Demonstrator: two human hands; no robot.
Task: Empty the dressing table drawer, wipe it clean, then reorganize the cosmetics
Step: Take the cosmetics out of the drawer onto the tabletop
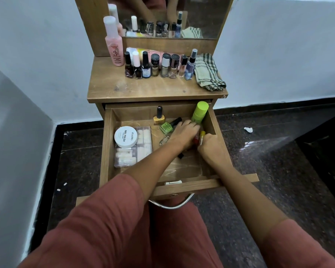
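Both our forearms reach into the open drawer [106,144], the left hand [184,133] palm-down with fingers curled beside the lime-green bottle [200,112]; we cannot tell if they grasp it. That bottle stands cap-up in the back right corner, and our right hand [211,147] pinches a yellow tube [202,136] pointing toward the drawer's back.

White walls [278,45] filled the upper frame and met a dark speckled stone floor [269,161] along black skirting [278,105]. A wooden dressing table [108,84] with a mirror [201,20] stood at top centre.
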